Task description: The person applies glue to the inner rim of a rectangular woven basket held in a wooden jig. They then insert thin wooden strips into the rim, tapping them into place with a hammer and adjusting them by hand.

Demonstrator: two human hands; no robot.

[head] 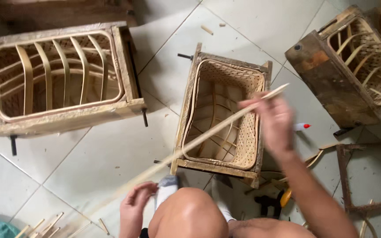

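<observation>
— Two hands, what are the fingers doing?

— Fingers of the right hand (pixel 275 122) are closed in a pinch around a long thin bamboo strip (pixel 208 133) near its upper end. Fingers of the left hand (pixel 136 202) are curled loosely at the strip's lower stretch (blurred, so I cannot tell if they grip it).

— Where does the strip lie?

— One strip, slanting from lower left to upper right, across the open top of the middle wooden mould (pixel 222 116), which holds a woven basket.

— How many moulds?

— Three with baskets: a large one at left (pixel 60 79), the middle one, one at upper right (pixel 347 66). One empty wooden frame (pixel 369 176) lies at lower right.

— And the arms?

— Right forearm reaches up and forward over a bare knee (pixel 190 216); the left hand sits low beside that knee. White floor tiles (pixel 111 154) lie underneath.
</observation>
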